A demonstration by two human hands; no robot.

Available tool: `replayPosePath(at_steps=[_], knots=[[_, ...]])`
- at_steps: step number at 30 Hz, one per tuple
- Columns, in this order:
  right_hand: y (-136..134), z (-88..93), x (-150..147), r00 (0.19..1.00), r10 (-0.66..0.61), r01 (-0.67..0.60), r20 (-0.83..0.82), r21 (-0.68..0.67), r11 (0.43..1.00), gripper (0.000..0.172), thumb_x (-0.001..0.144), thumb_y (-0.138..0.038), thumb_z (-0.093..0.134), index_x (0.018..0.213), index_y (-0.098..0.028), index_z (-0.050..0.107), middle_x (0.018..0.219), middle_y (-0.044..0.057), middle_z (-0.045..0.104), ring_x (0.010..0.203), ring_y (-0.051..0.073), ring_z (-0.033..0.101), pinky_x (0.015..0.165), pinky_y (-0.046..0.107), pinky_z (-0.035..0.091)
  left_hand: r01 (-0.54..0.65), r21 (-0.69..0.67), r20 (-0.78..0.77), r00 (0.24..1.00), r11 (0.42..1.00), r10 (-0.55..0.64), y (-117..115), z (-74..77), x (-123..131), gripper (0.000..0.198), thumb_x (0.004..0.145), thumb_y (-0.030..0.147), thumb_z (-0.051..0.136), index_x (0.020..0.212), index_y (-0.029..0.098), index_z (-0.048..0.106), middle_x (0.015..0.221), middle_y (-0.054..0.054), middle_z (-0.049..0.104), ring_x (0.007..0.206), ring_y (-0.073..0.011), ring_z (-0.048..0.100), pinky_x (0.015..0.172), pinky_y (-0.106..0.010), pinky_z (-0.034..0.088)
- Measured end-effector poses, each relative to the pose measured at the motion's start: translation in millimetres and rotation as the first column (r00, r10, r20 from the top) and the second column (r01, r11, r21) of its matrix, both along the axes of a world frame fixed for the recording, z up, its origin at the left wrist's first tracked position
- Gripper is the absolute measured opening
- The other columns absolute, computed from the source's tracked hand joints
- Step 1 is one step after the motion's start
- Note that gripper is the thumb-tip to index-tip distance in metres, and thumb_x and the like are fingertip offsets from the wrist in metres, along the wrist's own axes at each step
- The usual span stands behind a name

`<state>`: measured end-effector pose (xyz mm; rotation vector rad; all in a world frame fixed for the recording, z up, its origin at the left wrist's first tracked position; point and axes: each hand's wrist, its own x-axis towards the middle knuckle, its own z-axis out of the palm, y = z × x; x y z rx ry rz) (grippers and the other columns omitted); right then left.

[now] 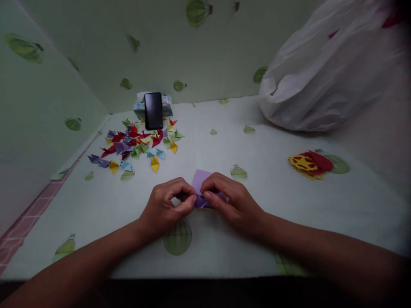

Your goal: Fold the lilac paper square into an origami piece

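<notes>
Purple paper lies between the left hand and the right hand, which sit close together, both pinching its near part. Uneven tugging could crease it crookedly or tear it; the small folded pieces beyond the left hand seem safely apart.

Counting off my remote feed: left hand 1, right hand 1, so 2 hands. Purple paper 1. Phone 1, tissue box 1, white plastic bag 1. Red-and-yellow bundle 1; I can't count its layers. Folded paper pieces: I get more than twenty, overlapping too much for an exact total.
</notes>
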<state>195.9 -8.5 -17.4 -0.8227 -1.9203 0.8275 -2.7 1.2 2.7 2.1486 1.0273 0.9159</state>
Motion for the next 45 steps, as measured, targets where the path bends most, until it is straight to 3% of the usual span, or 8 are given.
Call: replayPosePath(at_steps=[6,9,14,18,28,32,38,45], knots=[[-0.9,-1.9,0.7,0.999,0.038,-0.036,0.017,-0.084,0.996,0.008,0.090,-0.017,0.060,0.082,-0.016,0.061,0.080,0.004,0.063,0.072,0.014,0.056,0.065,0.027,0.043,0.019,-0.070,-0.004,1.000,0.997,-0.019,-0.9,0.9,0.4,0.012,0.082,0.012,0.063,0.071,0.014,0.067,0.065,-0.001,0.065,0.057,-0.0091,0.056,0.055,-0.021,0.043],[-0.8,-3.2,0.2,0.999,0.008,-0.005,0.032,-0.095,0.995,0.010,0.087,-0.012,0.058,0.079,-0.016,0.061,0.076,0.002,0.062,0.068,0.013,0.055,0.063,0.026,0.042,0.017,-0.194,0.023,1.000,0.981,-0.013,0.7,0.2,0.0,0.011,0.082,0.017,0.065,0.072,0.015,0.068,0.067,-0.001,0.066,0.058,-0.0098,0.056,0.055,-0.021,0.044],[0.4,0.7,1.1,0.998,-0.030,0.040,0.046,-0.228,0.973,0.011,0.085,-0.013,0.059,0.075,-0.016,0.061,0.070,0.000,0.060,0.063,0.012,0.052,0.059,0.024,0.038,0.067,-0.524,0.156,0.988,0.849,0.019,5.7,-1.7,-1.7,0.013,0.084,0.025,0.065,0.078,0.015,0.071,0.070,-0.002,0.068,0.064,-0.0125,0.060,0.062,-0.023,0.050],[1.3,4.0,1.9,0.999,-0.033,0.036,0.014,-0.291,0.956,0.011,0.084,-0.014,0.058,0.073,-0.016,0.060,0.068,-0.001,0.058,0.062,0.011,0.050,0.058,0.024,0.037,0.095,-0.598,0.205,0.978,0.796,0.037,7.9,-2.6,-3.2,0.015,0.084,0.028,0.065,0.080,0.015,0.072,0.072,-0.003,0.069,0.066,-0.0128,0.060,0.064,-0.024,0.050],[0.5,4.7,0.5,1.000,-0.013,0.014,0.005,-0.334,0.943,0.011,0.083,-0.017,0.058,0.072,-0.016,0.059,0.067,-0.001,0.058,0.062,0.011,0.049,0.058,0.024,0.038,0.104,-0.624,0.217,0.975,0.774,0.045,8.1,-2.1,-2.5,0.012,0.082,0.025,0.068,0.076,0.015,0.072,0.069,-0.002,0.067,0.064,-0.0120,0.058,0.062,-0.023,0.050],[0.7,4.9,0.9,1.000,0.001,0.002,0.009,-0.341,0.940,0.011,0.084,-0.017,0.058,0.073,-0.016,0.059,0.067,-0.001,0.058,0.061,0.011,0.049,0.058,0.024,0.038,0.086,-0.580,0.175,0.984,0.810,0.022,6.6,-0.5,-1.3,0.013,0.083,0.025,0.066,0.076,0.015,0.071,0.067,-0.001,0.066,0.062,-0.0118,0.058,0.060,-0.023,0.049],[0.8,2.5,1.2,1.000,0.017,-0.008,0.023,-0.334,0.943,0.012,0.085,-0.018,0.058,0.074,-0.016,0.060,0.067,-0.001,0.058,0.061,0.011,0.049,0.057,0.024,0.038,0.031,-0.390,0.059,0.998,0.920,-0.008,4.2,-0.3,0.1,0.013,0.083,0.024,0.063,0.075,0.015,0.069,0.068,-0.001,0.065,0.060,-0.0108,0.054,0.056,-0.022,0.043],[-0.9,2.7,0.6,0.998,0.048,-0.059,-0.046,-0.293,0.954,0.005,0.088,-0.016,0.057,0.083,-0.017,0.059,0.074,0.000,0.061,0.065,0.011,0.053,0.060,0.024,0.042,-0.019,-0.432,0.052,0.998,0.902,0.046,1.9,2.4,1.2,0.014,0.081,0.025,0.061,0.072,0.015,0.065,0.065,0.001,0.060,0.058,-0.0101,0.050,0.054,-0.021,0.040]])
